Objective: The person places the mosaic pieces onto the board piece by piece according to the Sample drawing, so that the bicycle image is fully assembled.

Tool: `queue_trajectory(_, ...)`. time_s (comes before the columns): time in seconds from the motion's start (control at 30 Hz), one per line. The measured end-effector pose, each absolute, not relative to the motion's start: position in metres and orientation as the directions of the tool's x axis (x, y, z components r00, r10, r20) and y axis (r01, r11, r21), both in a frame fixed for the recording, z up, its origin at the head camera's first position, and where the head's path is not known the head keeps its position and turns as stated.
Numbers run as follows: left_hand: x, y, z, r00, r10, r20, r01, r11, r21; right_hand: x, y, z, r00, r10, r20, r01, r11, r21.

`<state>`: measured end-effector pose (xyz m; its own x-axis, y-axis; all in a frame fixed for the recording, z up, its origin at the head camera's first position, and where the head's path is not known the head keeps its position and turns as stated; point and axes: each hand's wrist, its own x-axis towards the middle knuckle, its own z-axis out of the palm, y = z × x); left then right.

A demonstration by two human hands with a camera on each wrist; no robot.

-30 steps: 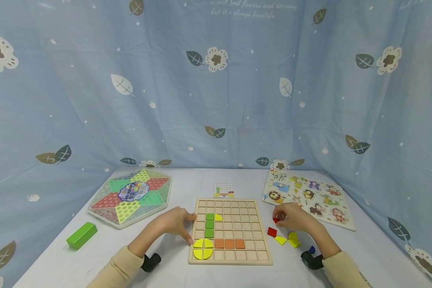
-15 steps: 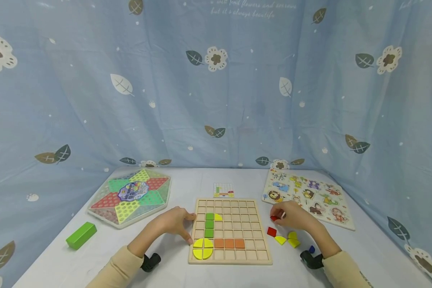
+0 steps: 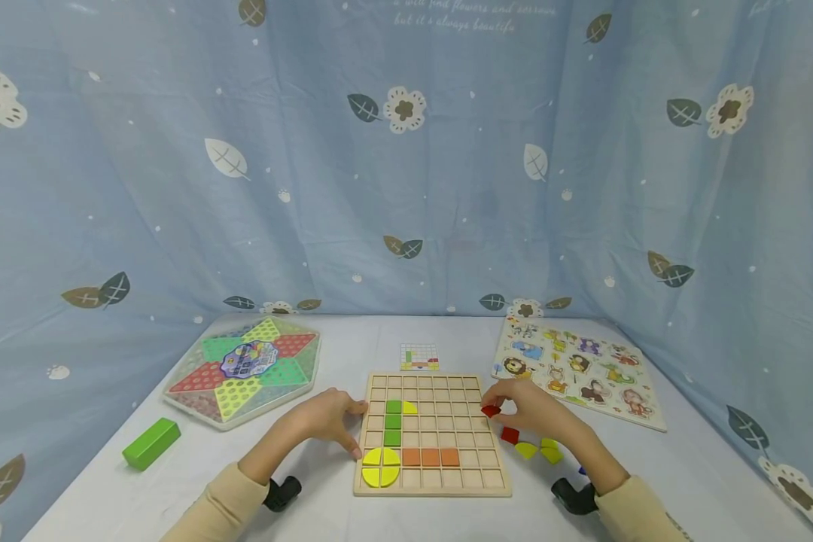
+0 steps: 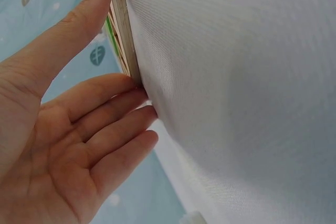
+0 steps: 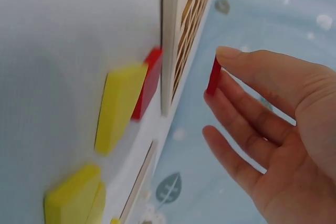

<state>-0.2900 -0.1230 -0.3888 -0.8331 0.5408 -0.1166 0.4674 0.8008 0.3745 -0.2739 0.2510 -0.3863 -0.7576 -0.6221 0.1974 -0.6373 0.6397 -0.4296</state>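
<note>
A square wooden grid board (image 3: 430, 494) lies on the white table, with yellow, green and orange pieces in some of its cells. My left hand (image 3: 328, 418) touches the board's left edge with thumb and fingertips, the fingers fairly straight. Over the board's right edge, my right hand (image 3: 531, 410) pinches a thin red puzzle piece (image 5: 213, 75) between thumb and fingertips. Its full outline is partly hidden by the fingers. Beside the board on the right lie a red square piece (image 3: 510, 436), a yellow piece (image 3: 526, 450) and more yellow pieces (image 3: 551, 451).
Behind the board lies a small printed pattern card (image 3: 419, 357). An animal picture puzzle (image 3: 579, 369) is at the back right. On the left are a star-patterned hexagonal game board (image 3: 244, 369) and a green block (image 3: 152, 444). A blue curtain (image 3: 406, 188) hangs behind the table.
My right hand has carried the red piece leftward from beside the board to over its right edge. The left hand stays at the left edge.
</note>
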Motion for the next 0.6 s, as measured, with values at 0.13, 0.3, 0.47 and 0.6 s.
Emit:
queue_trajectory(0.13, -0.29, -0.122, -0.389, -0.829, 0.547, -0.117, 0.472, 0.796, 0.379, -0.268, 0.239, -0.386, -0.731, -0.654, 0.193, -0.661, 0.609, -0.438)
queue_trajectory(0.3, -0.29, -0.122, -0.388, -0.825, 0.553, -0.116, 0.478, 0.793, 0.377, -0.263, 0.228, -0.387, -0.701, -0.691, 0.173, -0.679, 0.575, -0.456)
queue_trajectory(0.47, -0.288, -0.122, -0.386, -0.828, 0.549, -0.115, 0.475, 0.796, 0.375, -0.261, 0.221, -0.39, -0.667, -0.729, 0.152, -0.698, 0.54, -0.47)
queue_trajectory(0.6, -0.287, -0.122, -0.385, -0.831, 0.545, -0.114, 0.472, 0.798, 0.373, -0.26, 0.218, -0.392, -0.65, -0.747, 0.14, -0.704, 0.523, -0.481)
